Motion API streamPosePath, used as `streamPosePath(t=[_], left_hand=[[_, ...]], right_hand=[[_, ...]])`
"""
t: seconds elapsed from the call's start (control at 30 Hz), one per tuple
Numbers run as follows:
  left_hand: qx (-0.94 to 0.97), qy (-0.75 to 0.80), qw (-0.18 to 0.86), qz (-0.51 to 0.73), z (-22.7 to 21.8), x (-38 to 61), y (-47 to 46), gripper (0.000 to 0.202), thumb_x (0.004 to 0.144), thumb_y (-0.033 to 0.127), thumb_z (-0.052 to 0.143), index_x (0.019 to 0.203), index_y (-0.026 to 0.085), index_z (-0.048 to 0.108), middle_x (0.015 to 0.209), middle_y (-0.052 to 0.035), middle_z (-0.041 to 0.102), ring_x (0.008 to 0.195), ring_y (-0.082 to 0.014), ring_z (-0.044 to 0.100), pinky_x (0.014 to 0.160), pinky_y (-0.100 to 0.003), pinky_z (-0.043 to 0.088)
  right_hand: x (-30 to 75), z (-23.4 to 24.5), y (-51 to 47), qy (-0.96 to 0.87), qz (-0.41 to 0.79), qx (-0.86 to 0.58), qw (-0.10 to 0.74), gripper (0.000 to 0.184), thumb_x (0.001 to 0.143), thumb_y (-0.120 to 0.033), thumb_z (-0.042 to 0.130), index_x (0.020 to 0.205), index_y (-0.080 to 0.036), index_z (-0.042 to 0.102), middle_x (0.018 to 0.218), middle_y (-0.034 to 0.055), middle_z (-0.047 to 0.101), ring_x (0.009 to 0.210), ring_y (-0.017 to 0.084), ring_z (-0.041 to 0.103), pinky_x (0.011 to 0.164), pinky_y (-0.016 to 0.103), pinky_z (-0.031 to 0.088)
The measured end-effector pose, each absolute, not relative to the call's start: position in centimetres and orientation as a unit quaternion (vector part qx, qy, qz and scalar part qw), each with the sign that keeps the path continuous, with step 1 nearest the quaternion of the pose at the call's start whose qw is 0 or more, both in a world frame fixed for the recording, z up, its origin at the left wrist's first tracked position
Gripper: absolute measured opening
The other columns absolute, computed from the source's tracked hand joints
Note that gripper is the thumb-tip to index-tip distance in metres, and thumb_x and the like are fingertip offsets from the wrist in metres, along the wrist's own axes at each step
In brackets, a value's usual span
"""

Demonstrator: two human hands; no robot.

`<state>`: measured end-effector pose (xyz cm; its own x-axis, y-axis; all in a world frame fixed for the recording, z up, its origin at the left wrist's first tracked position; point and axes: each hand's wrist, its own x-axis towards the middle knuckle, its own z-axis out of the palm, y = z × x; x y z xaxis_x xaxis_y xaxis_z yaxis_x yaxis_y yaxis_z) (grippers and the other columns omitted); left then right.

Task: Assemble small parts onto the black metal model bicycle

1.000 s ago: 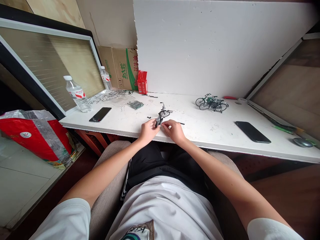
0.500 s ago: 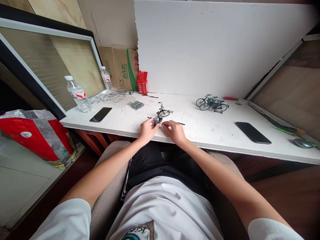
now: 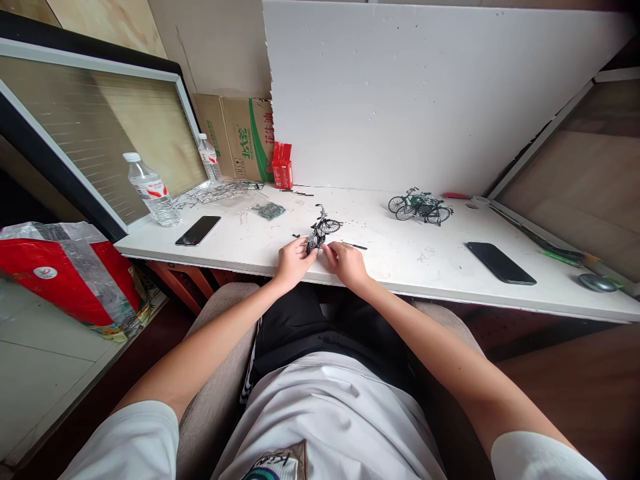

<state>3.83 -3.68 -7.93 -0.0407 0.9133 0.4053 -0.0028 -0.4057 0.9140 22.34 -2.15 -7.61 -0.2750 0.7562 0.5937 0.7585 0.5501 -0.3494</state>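
A small black model bicycle (image 3: 329,225) stands at the front of the white desk, its handlebar pointing away from me. My left hand (image 3: 294,263) is closed on its rear part, thumb and fingers around the near wheel. My right hand (image 3: 347,263) is pinched close against the same end of the bicycle, by the left thumb. Whatever tiny piece may be between the right fingertips is too small to make out. A thin black stick (image 3: 357,246) lies just beyond the right knuckles.
Finished-looking model bicycles (image 3: 421,207) stand at the right. Phones lie on both sides, one left (image 3: 199,230), one right (image 3: 501,263). Water bottles, including a near one (image 3: 154,193), loose part frames (image 3: 225,192), a parts bag (image 3: 271,211) and a red box (image 3: 283,167) are at left.
My right hand has shifted slightly left, its fingertips now tight against the bicycle's near end. The left hand keeps its hold. The whole view has moved a little.
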Motion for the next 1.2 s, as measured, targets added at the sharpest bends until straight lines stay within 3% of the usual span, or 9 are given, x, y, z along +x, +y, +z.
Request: streamPosePath(t=[0.1,0.3,0.4,0.63,0.77,0.93,1.03,1.2], left_hand=[[0.581,0.384,0.387,0.604,-7.8,3.9,-3.7,0.037,0.084,0.031,0.090,0.113,0.014,0.075,0.122,-0.0182,0.083,0.112,-0.0323,0.083,0.102,-0.045,0.069],[0.553,0.401,0.392,0.616,-8.0,3.8,-3.4,0.042,0.082,0.032,0.092,0.115,0.011,0.075,0.124,-0.0213,0.082,0.115,-0.0345,0.082,0.108,-0.050,0.066],[0.553,0.398,0.394,0.616,-8.0,3.8,-3.4,0.042,0.083,0.032,0.091,0.116,0.012,0.075,0.122,-0.0200,0.083,0.115,-0.0340,0.082,0.108,-0.050,0.066],[0.584,0.385,0.385,0.602,-8.0,3.9,-3.7,0.042,0.084,0.034,0.091,0.117,0.013,0.076,0.122,-0.0190,0.083,0.114,-0.0332,0.082,0.106,-0.048,0.067],[0.577,0.383,0.389,0.608,-8.0,3.9,-3.7,0.044,0.083,0.034,0.092,0.118,0.013,0.076,0.123,-0.0184,0.083,0.113,-0.0326,0.082,0.104,-0.046,0.068],[0.550,0.400,0.387,0.623,-8.0,3.9,-3.6,0.041,0.081,0.029,0.092,0.115,0.012,0.076,0.120,-0.0186,0.084,0.112,-0.0326,0.083,0.104,-0.047,0.068],[0.550,0.402,0.381,0.626,-8.0,4.0,-3.5,0.040,0.082,0.027,0.091,0.115,0.013,0.076,0.116,-0.0171,0.085,0.109,-0.0318,0.083,0.102,-0.046,0.069],[0.568,0.399,0.366,0.620,-8.2,4.0,-3.5,0.035,0.083,0.027,0.090,0.112,0.013,0.076,0.114,-0.0160,0.085,0.105,-0.0296,0.084,0.099,-0.042,0.069]], right_hand=[[22.3,-7.2,-2.3,-0.794,0.035,-0.478,0.373,0.057,0.117,-0.057,0.037,0.078,-0.024,0.062,0.068,0.0061,0.067,0.059,0.020,0.059,0.061,0.032,0.035],[22.3,-6.4,-2.9,-0.782,0.113,-0.451,0.416,0.038,0.113,-0.056,0.049,0.104,-0.024,0.069,0.083,0.0050,0.075,0.071,0.021,0.067,0.067,0.031,0.044],[22.2,-6.7,-2.8,-0.792,0.083,-0.449,0.406,0.034,0.114,-0.050,0.049,0.097,-0.024,0.065,0.088,0.0064,0.076,0.074,0.021,0.066,0.067,0.031,0.042],[22.1,-7.1,-2.5,-0.792,0.028,-0.505,0.342,0.047,0.116,-0.048,0.042,0.077,-0.025,0.051,0.070,0.0052,0.066,0.061,0.021,0.056,0.062,0.033,0.031],[22.1,-6.5,-2.9,-0.791,0.076,-0.507,0.333,0.052,0.118,-0.052,0.034,0.083,-0.024,0.060,0.073,0.0061,0.070,0.065,0.022,0.062,0.065,0.032,0.036],[22.0,-6.3,-3.2,-0.794,0.079,-0.482,0.361,0.026,0.111,-0.044,0.051,0.102,-0.023,0.065,0.080,0.0034,0.072,0.069,0.021,0.062,0.065,0.029,0.036],[22.0,-6.5,-3.1,-0.802,0.055,-0.480,0.352,0.024,0.110,-0.039,0.051,0.097,-0.024,0.063,0.082,0.0047,0.071,0.070,0.021,0.060,0.064,0.029,0.034],[22.0,-6.5,-2.9,-0.802,0.044,-0.502,0.321,0.040,0.115,-0.042,0.047,0.081,-0.023,0.057,0.077,0.0060,0.069,0.068,0.020,0.058,0.064,0.030,0.031]])
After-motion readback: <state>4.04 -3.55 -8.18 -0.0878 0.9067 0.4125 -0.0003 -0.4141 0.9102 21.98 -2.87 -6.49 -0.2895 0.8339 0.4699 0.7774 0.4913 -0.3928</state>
